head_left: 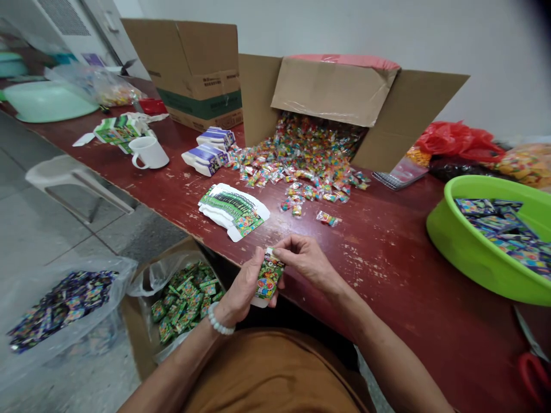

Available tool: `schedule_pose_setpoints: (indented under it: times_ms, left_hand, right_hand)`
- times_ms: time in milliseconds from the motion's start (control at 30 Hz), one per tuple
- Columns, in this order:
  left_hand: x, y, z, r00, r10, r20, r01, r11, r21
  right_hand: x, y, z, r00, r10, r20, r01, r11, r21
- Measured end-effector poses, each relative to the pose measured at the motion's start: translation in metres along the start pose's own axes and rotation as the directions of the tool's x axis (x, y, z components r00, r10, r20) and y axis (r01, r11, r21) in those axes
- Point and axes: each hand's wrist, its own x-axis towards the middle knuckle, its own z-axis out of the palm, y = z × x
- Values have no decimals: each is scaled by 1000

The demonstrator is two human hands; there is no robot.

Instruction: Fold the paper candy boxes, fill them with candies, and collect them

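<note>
My left hand (243,289) grips a small colourful printed carton (268,279) from below, at the near edge of the red table (387,252). My right hand (303,258) pinches the carton's top flap with its fingertips. Just beyond the hands lies a stack of flat green cartons (235,210). Farther back, a heap of wrapped candies (301,160) spills from a tipped cardboard box (331,92); one loose candy (327,218) lies nearest my hands.
A green basin (469,246) with filled packs sits at the right. A white mug (148,152) and purple carton stacks (210,150) stand at the left. A box of green packs (185,301) and a bag of dark packs (60,307) rest on the floor.
</note>
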Motion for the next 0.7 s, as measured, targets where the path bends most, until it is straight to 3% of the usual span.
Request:
schedule_pose_setpoints:
  times_ms: [100, 200, 333, 400, 467, 533, 567, 633, 700]
  left_hand:
    - [0, 0, -1, 1000, 26, -7, -26, 1000, 7]
    - [1, -1, -2, 1000, 22, -18, -22, 999, -41]
    - [2, -4, 0, 998, -65, -12, 63, 989, -133]
    - [0, -8, 1, 996, -91, -2, 89, 981, -172]
    - [-5, -12, 1, 995, -98, 32, 102, 972, -211]
    - [-12, -16, -1, 991, -102, 91, 122, 963, -241]
    - [-16, -18, -3, 986, -113, 123, 140, 960, -243]
    - [-24, -22, -12, 970, -162, 179, 197, 959, -205]
    - [-30, -24, -29, 959, -200, 198, 225, 968, -113]
  right_hand:
    - [-1, 0, 0, 1000, -18, 2, 18, 1000, -1]
    - [-8, 3, 0, 989, -142, 45, 148, 976, -158]
    - [-17, 8, 0, 930, -353, 107, 355, 777, -520]
    - [-15, 10, -6, 922, -353, 161, 373, 697, -612]
    - [-7, 11, -21, 932, -313, 182, 354, 689, -632]
    - [5, 9, -47, 951, -301, 74, 271, 696, -665]
    - [11, 8, -63, 941, -331, -71, 179, 667, -724]
    - [24, 6, -97, 847, -353, -397, -150, 557, -817]
    - [34, 5, -126, 784, -347, -515, -286, 534, -795]
